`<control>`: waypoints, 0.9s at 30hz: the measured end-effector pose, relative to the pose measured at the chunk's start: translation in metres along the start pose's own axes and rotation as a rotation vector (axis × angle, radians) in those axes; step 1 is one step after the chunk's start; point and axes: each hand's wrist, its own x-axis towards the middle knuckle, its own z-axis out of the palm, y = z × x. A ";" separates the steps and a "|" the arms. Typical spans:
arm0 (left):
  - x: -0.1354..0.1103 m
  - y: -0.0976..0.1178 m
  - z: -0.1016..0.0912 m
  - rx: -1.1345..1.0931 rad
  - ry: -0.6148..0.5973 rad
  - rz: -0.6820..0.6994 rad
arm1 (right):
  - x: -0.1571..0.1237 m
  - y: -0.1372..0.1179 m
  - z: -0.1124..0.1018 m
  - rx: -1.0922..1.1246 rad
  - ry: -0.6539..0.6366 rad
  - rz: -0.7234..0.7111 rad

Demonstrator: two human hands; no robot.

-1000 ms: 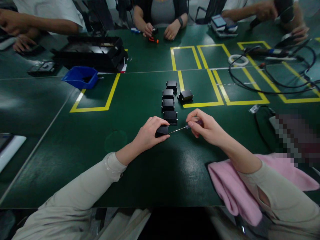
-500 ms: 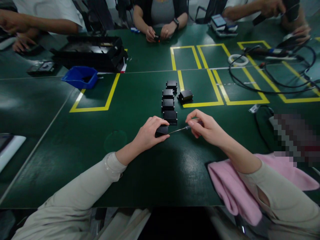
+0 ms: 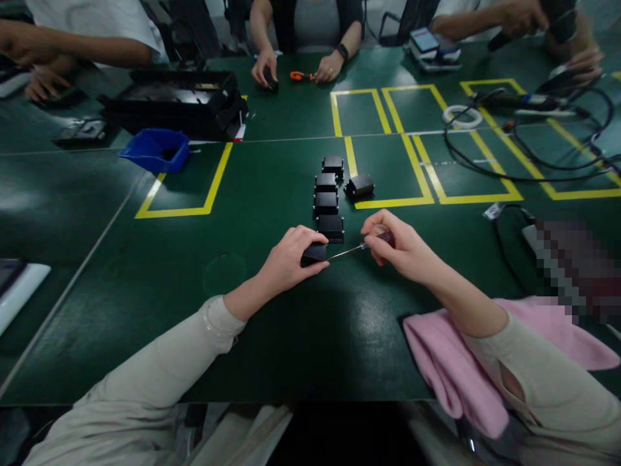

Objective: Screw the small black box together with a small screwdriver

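Note:
My left hand (image 3: 292,260) is closed round a small black box (image 3: 314,254), thumb at its near side and fingers over the top. My right hand (image 3: 398,243) grips the handle of a screwdriver (image 3: 356,248). The thin metal shaft points left, and its tip meets the box's right end beside my left thumb; the exact contact spot is too small to make out. Just beyond my hands, several similar black boxes (image 3: 330,226) stand in a row leading away from me. Another black box (image 3: 360,186) sits right of that row, slightly turned.
A blue bin (image 3: 158,149) and black trays (image 3: 174,97) stand at the far left. Black cables (image 3: 453,145) and a white ring (image 3: 462,116) lie far right. A pink cloth (image 3: 451,362) hangs over the near edge under my right forearm. Co-workers' hands (image 3: 330,66) are across the table.
My right fingers have shifted slightly on the screwdriver handle; the box in my left hand stays put. Across the table, a co-worker's hands have moved apart, and an orange-handled tool now shows there.

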 end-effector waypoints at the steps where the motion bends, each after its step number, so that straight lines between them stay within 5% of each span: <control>1: 0.000 0.000 0.000 0.001 0.000 -0.001 | 0.000 0.000 0.000 -0.005 0.007 -0.004; 27: 0.001 0.001 -0.002 0.000 -0.015 -0.021 | 0.000 0.003 0.001 0.060 0.005 0.013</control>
